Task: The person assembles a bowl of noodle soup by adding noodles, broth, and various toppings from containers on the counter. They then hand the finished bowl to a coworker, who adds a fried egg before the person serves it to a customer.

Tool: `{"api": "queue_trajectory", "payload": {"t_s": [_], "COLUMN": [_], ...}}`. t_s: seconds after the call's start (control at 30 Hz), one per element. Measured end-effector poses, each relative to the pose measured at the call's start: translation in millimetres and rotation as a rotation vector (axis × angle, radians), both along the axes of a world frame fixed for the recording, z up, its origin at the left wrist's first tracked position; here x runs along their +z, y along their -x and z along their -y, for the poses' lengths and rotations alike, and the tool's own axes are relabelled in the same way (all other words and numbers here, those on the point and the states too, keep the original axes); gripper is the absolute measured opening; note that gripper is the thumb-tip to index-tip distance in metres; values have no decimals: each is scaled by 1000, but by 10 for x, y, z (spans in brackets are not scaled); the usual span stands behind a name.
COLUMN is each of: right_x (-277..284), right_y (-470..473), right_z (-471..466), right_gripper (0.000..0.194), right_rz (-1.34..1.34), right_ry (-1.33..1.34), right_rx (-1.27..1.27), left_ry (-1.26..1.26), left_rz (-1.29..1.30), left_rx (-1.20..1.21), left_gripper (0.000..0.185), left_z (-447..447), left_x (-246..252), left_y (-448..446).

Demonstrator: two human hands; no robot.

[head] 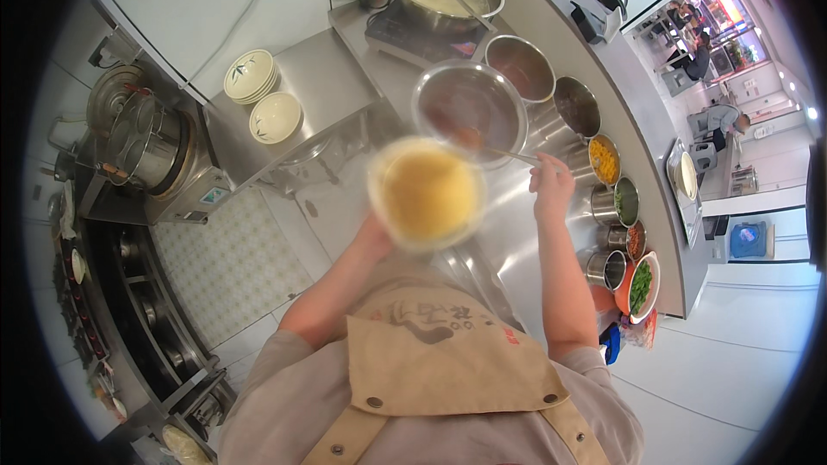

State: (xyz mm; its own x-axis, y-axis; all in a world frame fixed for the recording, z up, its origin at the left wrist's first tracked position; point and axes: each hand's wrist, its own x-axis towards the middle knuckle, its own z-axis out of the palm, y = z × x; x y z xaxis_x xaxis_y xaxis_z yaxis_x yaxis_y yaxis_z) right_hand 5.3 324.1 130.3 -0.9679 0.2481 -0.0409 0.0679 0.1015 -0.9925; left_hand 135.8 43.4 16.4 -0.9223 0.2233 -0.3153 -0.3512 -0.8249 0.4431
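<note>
My left hand (pixel 381 236) holds a bowl (pixel 426 194) of yellow-brown food by its near left side; the bowl is blurred, and most of the fingers are hidden beneath it. Just beyond it, my right hand (pixel 553 181) grips the thin handle of a ladle (pixel 468 139), whose head is down in a large steel pot (pixel 439 87) of brownish-red liquid. Steam blurs the pot's contents. Part of the bowl's far edge overlaps the pot's near rim in this view. A steel pot of reddish content (pixel 520 68) stands right behind the large one.
A wide pan (pixel 491 0) sits on an induction cooker (pixel 413 32). Steel containers of yellow pieces (pixel 604 158), chopped greens (pixel 625 201) and leafy greens in a basket (pixel 641 287) line the right. Stacked bowls (pixel 251 74) stand left. People (pixel 723 119) are far off beyond the counter.
</note>
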Motion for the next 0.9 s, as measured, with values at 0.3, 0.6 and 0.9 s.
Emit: {"api": "queue_trajectory", "payload": {"t_s": [0.3, 0.6, 0.9], "right_x": [192, 157, 331], "right_y": [-463, -1122, -1339], "right_z": [-4, 150, 143], "right_gripper": [21, 23, 21], "right_rz": [35, 13, -558], "right_ry": [123, -182, -978], "right_rx": [-32, 127, 688], "left_ry": [-79, -261, -244], "left_rz": [35, 126, 125], "left_rx": [13, -12, -40], "left_gripper": [65, 65, 65], "left_z": [13, 41, 45], "left_x": [30, 13, 64], "left_y": [2, -29, 7]}}
